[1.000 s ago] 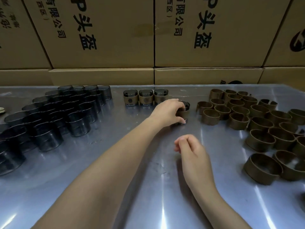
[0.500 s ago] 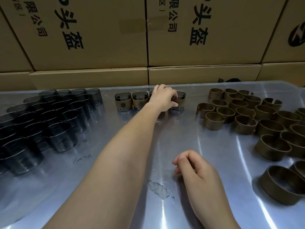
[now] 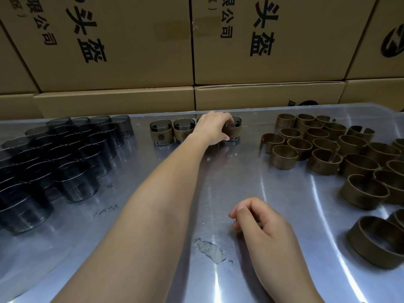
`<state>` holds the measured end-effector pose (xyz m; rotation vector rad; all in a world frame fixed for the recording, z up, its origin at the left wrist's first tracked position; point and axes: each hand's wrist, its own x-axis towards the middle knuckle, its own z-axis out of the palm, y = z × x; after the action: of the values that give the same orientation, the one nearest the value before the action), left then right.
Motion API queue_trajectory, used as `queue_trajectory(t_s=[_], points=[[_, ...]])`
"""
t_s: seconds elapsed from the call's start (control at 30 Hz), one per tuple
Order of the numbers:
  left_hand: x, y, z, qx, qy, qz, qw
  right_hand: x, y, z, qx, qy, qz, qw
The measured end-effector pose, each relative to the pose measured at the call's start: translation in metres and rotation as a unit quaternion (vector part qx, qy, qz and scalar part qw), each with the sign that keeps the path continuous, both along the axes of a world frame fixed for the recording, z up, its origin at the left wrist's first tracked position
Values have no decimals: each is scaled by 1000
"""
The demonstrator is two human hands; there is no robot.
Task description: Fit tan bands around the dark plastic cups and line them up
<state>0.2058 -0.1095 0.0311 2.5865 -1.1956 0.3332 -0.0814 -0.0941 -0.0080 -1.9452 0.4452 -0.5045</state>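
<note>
My left hand (image 3: pixel 213 127) reaches to the back of the steel table and grips a banded cup (image 3: pixel 234 130), which stands at the right end of a row. Two more banded cups (image 3: pixel 160 131) (image 3: pixel 183 130) stand to its left; my hand hides a third between them. Several bare dark cups (image 3: pixel 72 158) are grouped at the left. Several loose tan bands (image 3: pixel 323 147) lie at the right. My right hand (image 3: pixel 260 224) rests near the front, fingers loosely curled and holding nothing.
Stacked cardboard boxes (image 3: pixel 135 44) with printed characters form a wall right behind the table (image 3: pixel 153 215). A small wet smear (image 3: pixel 209 250) marks the steel surface between my arms. More tan bands (image 3: pixel 378 239) lie at the near right edge.
My left hand carried the banded cup from mid-table back to the row and set it at the right end. My right hand stayed near the front.
</note>
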Motion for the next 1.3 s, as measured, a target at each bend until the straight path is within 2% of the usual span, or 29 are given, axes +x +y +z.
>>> queue_trajectory(t_s=[0.1,0.27,0.7,0.77,0.87,1.0,1.17,1.3], points=[[2,1,0,-17,14,4,1000,0,0,0,-6,1,2,1000],[1,-2,1,15,-26,4,1000,-1,0,0,-9,3,5,1000],[2,-2,0,49,-32,18,998,0,-1,-2,-2,5,11,1000],[-1,-2,0,31,-29,23,999,-1,-1,-2,3,-1,12,1000],[-16,4,-4,-45,-27,25,998,-1,-2,-2,3,-5,16,1000],[-59,23,-18,-119,-70,9,990,0,-3,0,3,-5,20,1000],[-117,80,-27,-67,-165,-69,982,4,-5,-6,-12,-22,12,1000],[-150,136,-33,-18,-189,-16,982,9,-8,-12,-28,-26,19,999]])
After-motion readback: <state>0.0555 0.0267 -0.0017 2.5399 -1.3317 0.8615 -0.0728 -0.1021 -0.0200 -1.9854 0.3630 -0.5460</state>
